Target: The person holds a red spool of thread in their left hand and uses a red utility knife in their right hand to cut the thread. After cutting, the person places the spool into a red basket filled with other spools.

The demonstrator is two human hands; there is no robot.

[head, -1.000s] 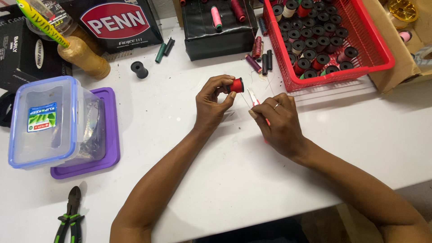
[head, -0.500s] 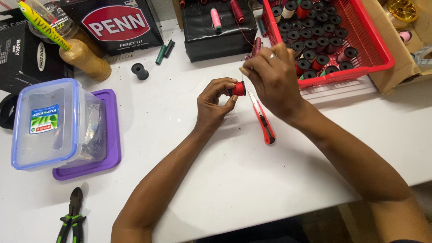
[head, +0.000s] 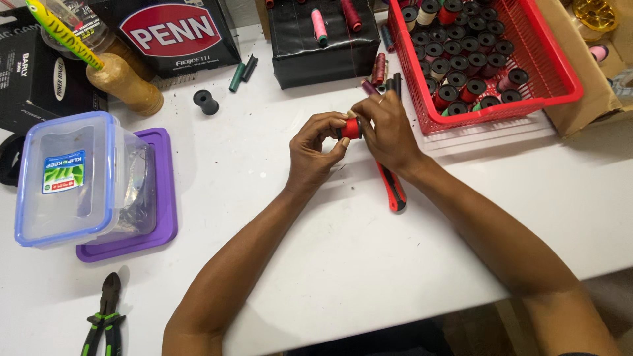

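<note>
The right hand, lifted toward the red basket half a second ago, has come back down to meet the left hand over the white counter, and both now close around a small red thread spool held just above the surface. The left hand's grip is nearly closed, thumb and fingertips pinching the spool's near end; the right hand's fingers curl over its far end, and whether they clamp it or only touch it cannot be told. A red and black utility knife lies on the counter just below the right wrist, where it lay before. The basket, filled with black and red spools, stands near the hands to the right. A black box with pink and maroon spools on top sits behind the hands, loose spools beside it. To the left are a lone black spool, a clear plastic container with a blue rim resting on a purple lid, and green-handled pliers at the counter's near edge.
</note>
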